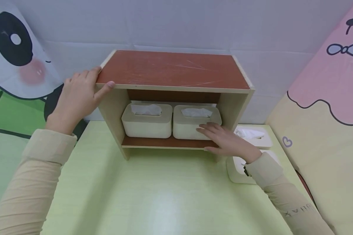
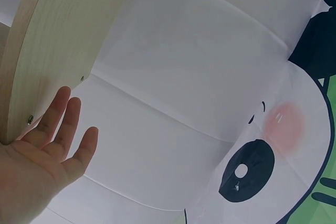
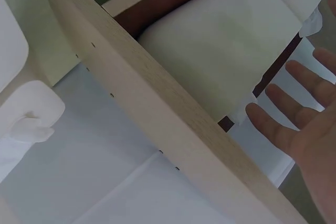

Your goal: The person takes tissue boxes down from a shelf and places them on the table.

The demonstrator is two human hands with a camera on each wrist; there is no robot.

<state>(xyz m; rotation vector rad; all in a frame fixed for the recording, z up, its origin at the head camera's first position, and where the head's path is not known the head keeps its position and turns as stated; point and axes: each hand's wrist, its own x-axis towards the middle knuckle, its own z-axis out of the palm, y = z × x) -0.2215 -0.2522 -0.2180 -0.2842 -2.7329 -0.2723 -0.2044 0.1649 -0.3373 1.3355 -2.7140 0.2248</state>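
Observation:
A small wooden shelf (image 1: 173,70) with a reddish-brown top stands on the table. Two cream tissue boxes sit side by side inside it, the left tissue box (image 1: 147,125) and the right tissue box (image 1: 188,127), each with white tissue at its slot. My left hand (image 1: 77,94) rests on the shelf's top left corner, thumb by the front edge. In the left wrist view its fingers (image 2: 81,153) extend past the side panel. My right hand (image 1: 223,138) is in front of the right tissue box, fingers extended and holding nothing; whether they touch the box I cannot tell.
Right of the shelf, two more tissue boxes stand on the pale green table (image 1: 164,192): a rear tissue box (image 1: 263,142) and a nearer tissue box (image 1: 238,176), partly behind my right forearm. A white cloth wall (image 1: 176,26) rises behind, with cartoon-printed panels at both sides.

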